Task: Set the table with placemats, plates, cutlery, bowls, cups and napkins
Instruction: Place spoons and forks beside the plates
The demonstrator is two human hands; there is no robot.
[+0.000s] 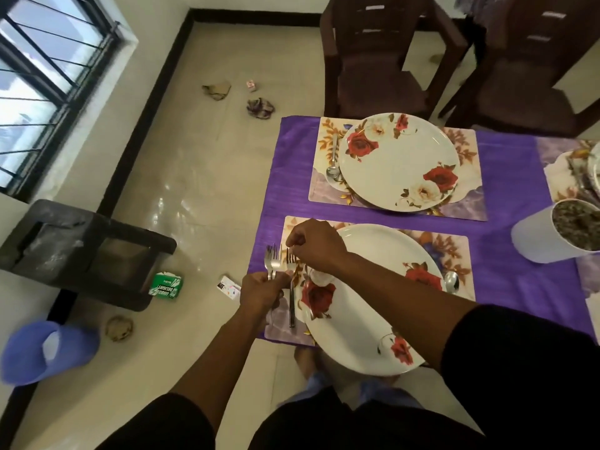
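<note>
My left hand (263,292) grips a bunch of steel forks (272,259) over the left edge of the near floral placemat (454,245). My right hand (313,243) pinches the tines of one fork (292,300) whose handle lies on that placemat, just left of the near rose-patterned plate (367,300). A spoon (451,282) lies to the right of this plate. The far placemat (467,147) carries a second rose plate (401,160) with a spoon (333,157) on its left.
A purple tablecloth (506,241) covers the table. A white cup (548,233) stands at the right, beside another place setting (581,170) cut off by the frame. Two dark chairs (380,56) stand behind the table. Litter, a dark stool (84,251) and a blue container (42,350) lie on the floor at left.
</note>
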